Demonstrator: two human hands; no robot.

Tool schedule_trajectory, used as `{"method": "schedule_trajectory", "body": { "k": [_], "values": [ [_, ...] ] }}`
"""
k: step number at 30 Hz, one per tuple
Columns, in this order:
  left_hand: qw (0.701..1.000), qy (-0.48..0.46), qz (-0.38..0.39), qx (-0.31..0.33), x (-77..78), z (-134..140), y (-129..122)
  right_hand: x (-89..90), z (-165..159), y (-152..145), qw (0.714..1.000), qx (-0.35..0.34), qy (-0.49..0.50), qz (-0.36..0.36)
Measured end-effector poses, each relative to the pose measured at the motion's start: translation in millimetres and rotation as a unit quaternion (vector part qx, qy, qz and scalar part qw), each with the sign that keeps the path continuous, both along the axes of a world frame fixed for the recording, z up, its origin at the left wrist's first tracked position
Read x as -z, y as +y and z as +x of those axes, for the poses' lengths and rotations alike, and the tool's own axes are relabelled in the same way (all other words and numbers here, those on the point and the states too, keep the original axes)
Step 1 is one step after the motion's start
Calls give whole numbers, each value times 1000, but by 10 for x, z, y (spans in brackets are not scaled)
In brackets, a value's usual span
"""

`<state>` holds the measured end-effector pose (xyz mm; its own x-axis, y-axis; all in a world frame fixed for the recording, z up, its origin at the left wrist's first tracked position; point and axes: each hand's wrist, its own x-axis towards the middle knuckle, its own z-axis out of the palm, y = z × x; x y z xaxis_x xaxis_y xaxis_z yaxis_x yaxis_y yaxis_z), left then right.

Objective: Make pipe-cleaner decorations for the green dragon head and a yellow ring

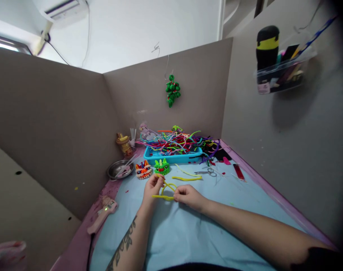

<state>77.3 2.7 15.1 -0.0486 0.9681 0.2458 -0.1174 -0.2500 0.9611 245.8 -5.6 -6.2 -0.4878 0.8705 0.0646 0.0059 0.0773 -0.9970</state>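
Observation:
A yellow pipe cleaner (168,198), bent into a loop with crossing ends, is stretched between my two hands above the blue cloth. The fingers of my left hand (153,185) pinch its upper end. My right hand (187,196) is closed on the loop's right side, with one end sticking out to the left below. Just beyond my hands lies a loose yellow pipe cleaner (186,178), and a thinner pale yellow strand (187,171) is behind it. An orange and white animal-head figure (143,170) and a green one (162,167) sit past my left hand.
A blue tray (174,159) heaped with coloured pipe cleaners stands at the back. Scissors (209,172) lie to the right, a metal bowl (120,169) to the left. A corded pink glue gun (102,216) rests at the left edge. Grey partitions (171,67) enclose the table.

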Motion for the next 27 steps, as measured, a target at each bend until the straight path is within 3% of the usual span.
{"method": "schedule_trajectory", "body": {
  "k": [19,27],
  "values": [
    [986,-143,-90,3,-65,-31,-3,-2,18,24,1000,-3,-5,6],
    [975,-185,-117,35,-61,-54,-17,-7,20,27,1000,-5,1,3]
  ]
}}
